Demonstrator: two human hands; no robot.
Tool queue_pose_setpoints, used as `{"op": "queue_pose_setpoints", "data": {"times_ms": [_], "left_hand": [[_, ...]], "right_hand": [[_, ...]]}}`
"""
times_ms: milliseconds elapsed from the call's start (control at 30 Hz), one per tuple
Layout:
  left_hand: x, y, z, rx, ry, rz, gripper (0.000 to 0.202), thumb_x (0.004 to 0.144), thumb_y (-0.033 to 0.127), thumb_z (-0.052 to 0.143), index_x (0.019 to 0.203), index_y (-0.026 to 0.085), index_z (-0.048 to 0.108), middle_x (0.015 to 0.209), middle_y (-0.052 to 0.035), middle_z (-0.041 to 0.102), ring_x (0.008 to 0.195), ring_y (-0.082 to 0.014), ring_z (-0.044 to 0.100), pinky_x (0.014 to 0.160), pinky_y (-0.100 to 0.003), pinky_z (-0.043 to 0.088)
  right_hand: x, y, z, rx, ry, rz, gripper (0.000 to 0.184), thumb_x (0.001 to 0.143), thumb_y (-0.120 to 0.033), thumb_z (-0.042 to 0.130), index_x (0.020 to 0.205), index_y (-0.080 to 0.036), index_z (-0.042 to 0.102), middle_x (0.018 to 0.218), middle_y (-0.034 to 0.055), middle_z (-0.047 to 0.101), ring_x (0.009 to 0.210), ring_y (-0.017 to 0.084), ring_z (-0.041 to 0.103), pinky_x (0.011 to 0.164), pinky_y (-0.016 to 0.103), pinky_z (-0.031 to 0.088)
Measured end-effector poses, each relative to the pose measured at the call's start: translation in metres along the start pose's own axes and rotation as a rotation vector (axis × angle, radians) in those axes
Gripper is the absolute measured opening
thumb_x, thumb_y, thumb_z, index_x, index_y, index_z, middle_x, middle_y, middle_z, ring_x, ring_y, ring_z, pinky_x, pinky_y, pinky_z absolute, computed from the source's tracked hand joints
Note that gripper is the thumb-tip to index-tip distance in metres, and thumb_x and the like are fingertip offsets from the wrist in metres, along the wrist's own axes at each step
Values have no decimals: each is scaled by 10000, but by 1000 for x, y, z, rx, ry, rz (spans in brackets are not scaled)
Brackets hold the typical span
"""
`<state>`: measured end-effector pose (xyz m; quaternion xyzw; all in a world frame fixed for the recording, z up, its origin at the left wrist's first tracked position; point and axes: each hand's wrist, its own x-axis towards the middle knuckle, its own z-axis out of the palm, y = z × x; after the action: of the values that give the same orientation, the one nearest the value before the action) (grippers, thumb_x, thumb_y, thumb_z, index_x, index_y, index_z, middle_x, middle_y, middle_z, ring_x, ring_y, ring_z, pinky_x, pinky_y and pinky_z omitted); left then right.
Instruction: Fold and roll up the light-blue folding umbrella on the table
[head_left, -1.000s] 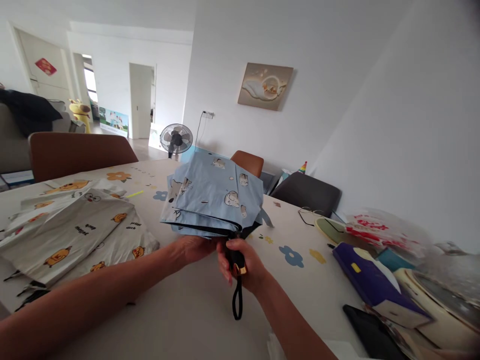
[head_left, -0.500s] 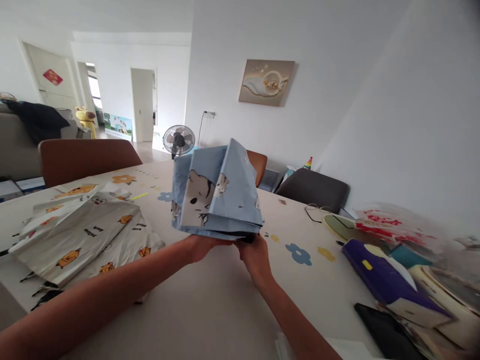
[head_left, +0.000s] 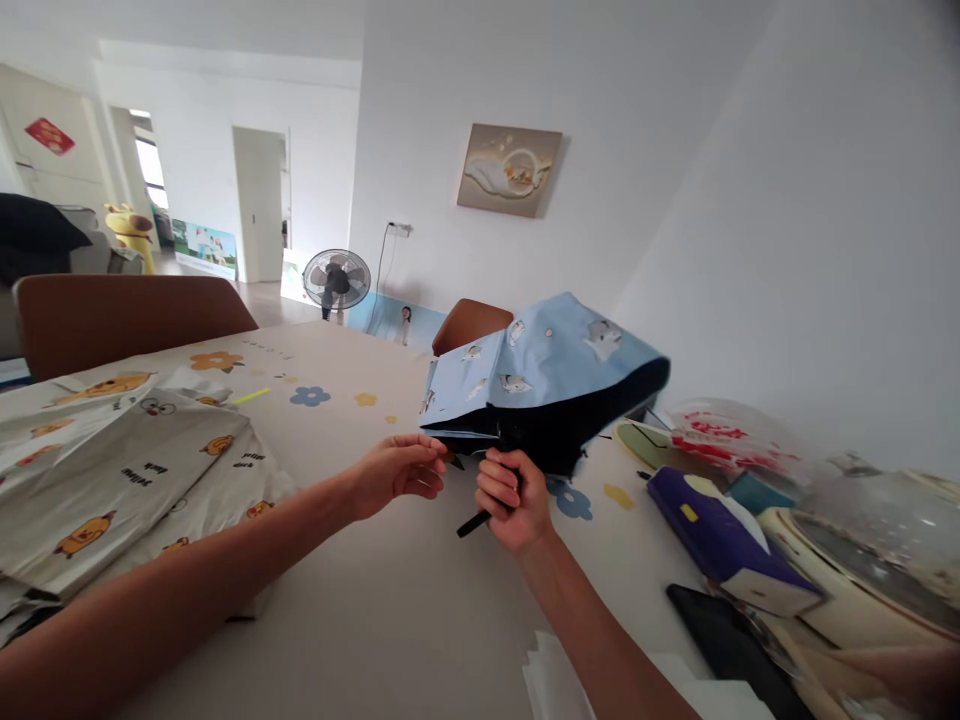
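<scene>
A light-blue folding umbrella (head_left: pixel 525 370) with a cartoon animal print is held over the table, its canopy partly folded and tilted up to the right. Its black underside (head_left: pixel 551 425) shows along the lower edge. My right hand (head_left: pixel 514 500) is wrapped around the black handle (head_left: pixel 474 522), whose end sticks out below the fist. At the canopy's lower left corner, my left hand (head_left: pixel 401 470) pinches a small dark piece at the edge, thumb against forefinger, the other fingers loosely curled. To the left lies a white umbrella (head_left: pixel 169 465) with a yellow duck print, loosely bunched.
On the right lie a purple tissue pack (head_left: pixel 731 540), a black phone (head_left: pixel 727 640), a clear plastic bag with red print (head_left: pixel 724 430) and a cream pot with a glass lid (head_left: pixel 862 560). White paper sheets (head_left: pixel 555 675) lie at the near edge. Chairs (head_left: pixel 135 310) stand behind the table (head_left: pixel 352 590).
The blue umbrella has turned and swung right, so its black underside and handle now show. My right hand has closed around the handle; my left hand has come to the canopy's left corner.
</scene>
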<state>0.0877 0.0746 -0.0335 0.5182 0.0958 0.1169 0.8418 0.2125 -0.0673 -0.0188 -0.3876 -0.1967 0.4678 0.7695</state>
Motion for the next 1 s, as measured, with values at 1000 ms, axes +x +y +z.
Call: {"op": "queue_pose_setpoints", "data": {"times_ms": [1000], "left_hand": [[11,-31,-6,38,323,40,198,749,321,619,815,155,536,696,2,575,537,-101,558,539,-266,495]], "right_hand": [[15,68,6,-419,438,-74,148,624,-186,557,488,-166,503,396,-44,476,303,85,416,288,202,302]]}}
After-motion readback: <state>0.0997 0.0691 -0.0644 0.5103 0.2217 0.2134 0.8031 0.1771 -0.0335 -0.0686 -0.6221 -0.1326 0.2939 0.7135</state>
